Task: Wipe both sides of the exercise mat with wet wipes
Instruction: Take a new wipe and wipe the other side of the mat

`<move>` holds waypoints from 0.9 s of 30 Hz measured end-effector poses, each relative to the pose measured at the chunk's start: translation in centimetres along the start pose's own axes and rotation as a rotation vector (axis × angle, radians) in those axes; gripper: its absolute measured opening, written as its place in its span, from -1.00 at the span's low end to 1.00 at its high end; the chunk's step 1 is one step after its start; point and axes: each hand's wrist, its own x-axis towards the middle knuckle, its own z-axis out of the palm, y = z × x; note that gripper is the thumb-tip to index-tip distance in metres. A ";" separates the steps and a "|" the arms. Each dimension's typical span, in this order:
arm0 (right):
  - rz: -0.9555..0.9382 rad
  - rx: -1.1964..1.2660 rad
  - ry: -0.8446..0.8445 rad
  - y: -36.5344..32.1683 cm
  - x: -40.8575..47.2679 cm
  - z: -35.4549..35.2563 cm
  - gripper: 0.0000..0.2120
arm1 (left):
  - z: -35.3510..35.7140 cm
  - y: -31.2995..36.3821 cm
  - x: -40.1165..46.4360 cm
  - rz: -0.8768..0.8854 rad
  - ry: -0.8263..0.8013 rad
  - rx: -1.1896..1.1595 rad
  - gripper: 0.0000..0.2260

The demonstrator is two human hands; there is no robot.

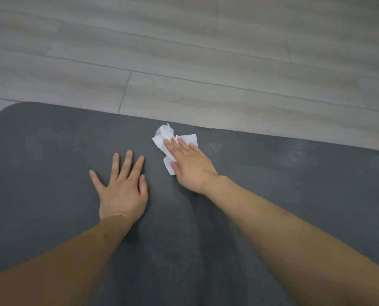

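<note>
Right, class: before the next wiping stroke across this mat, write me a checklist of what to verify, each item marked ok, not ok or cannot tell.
1. Right hand flat on the wet wipe: ok.
2. Wipe spread out flat: not ok, it is crumpled.
3. Left hand steadying the exercise mat: ok.
4. Mat lying flat on the floor: ok where visible.
5. Pale specks beside the wipe cleared: not ok.
6. Underside already wiped: cannot tell.

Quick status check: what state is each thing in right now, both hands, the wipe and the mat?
Left hand: flat on the mat, fingers spread, holding nothing.
Right hand: straight fingers pressing the wipe onto the mat.
Wet wipe: crumpled, partly under the right hand, near the mat's far edge.
Exercise mat: unrolled flat on the floor, dark side up, faint pale smears to the right.
</note>
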 end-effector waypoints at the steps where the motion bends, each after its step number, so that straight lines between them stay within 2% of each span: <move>1: -0.008 0.017 -0.003 0.1 -0.2 -0.4 -0.39 | 0.0 0.2 0.0 0.001 0.003 0.001 -0.51; 7: 0.063 -0.041 0.193 2.9 -2.9 -0.4 -0.46 | 0.1 -0.3 -0.2 0.006 0.018 -0.001 -0.50; 12: 0.096 0.008 0.201 2.9 -3.1 -1.4 -0.39 | 0.3 -0.4 -0.2 0.013 0.031 0.001 -0.49; 15: 0.043 -0.036 0.159 2.0 -2.3 -0.6 -0.38 | 0.4 -0.5 -0.2 0.012 0.035 0.002 -0.49; 20: 0.062 -0.050 0.032 1.2 -2.7 0.7 -0.46 | 0.6 -0.6 -0.3 0.021 0.048 0.009 -0.49; 23: -0.021 -0.079 -0.007 1.6 -3.3 0.4 -0.47 | 0.5 -0.5 -0.3 0.019 0.051 0.005 -0.49; 27: -0.007 -0.110 -0.011 3.1 1.8 -1.4 -0.47 | 0.6 -0.5 -0.2 0.023 0.045 0.016 -0.49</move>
